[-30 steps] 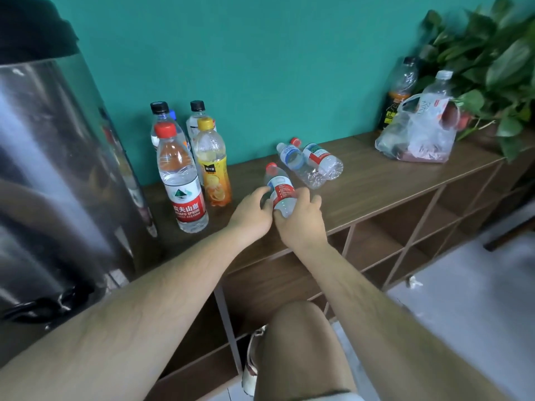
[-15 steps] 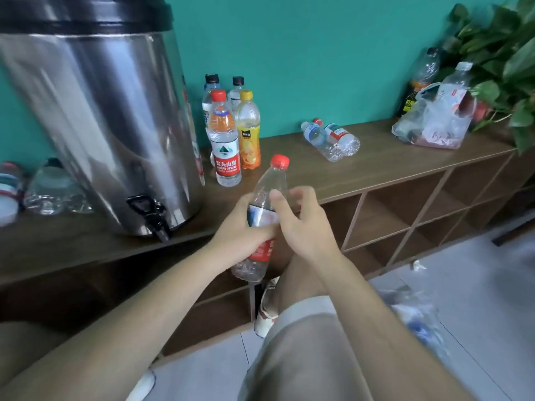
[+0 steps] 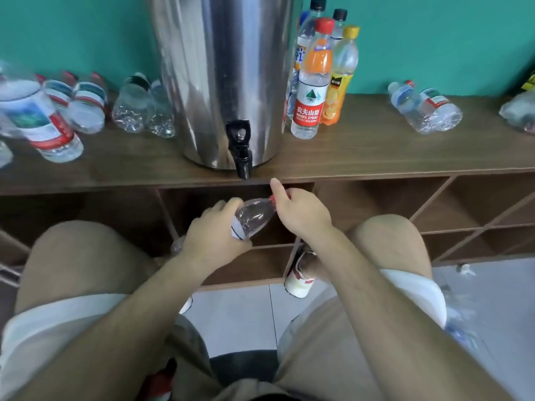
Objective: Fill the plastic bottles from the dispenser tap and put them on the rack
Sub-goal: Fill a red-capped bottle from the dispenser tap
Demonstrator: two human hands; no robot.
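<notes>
Item: empty plastic bottle (image 3: pixel 251 217), tilted, body wrapped in left hand (image 3: pixel 214 234); right hand (image 3: pixel 299 211) pinching its red cap (image 3: pixel 272 199). Step: uncapping, apparently. Dispenser tap (image 3: pixel 239 149) just above both hands. Next: cap off, mouth raised under spout

My forearms are bare with no sleeves, watch or rings on my left hand (image 3: pixel 212 235) or right hand (image 3: pixel 301 214), and I wear khaki shorts (image 3: pixel 333 342) with white cuffs and white, red-trimmed shoes (image 3: pixel 299 280).
</notes>
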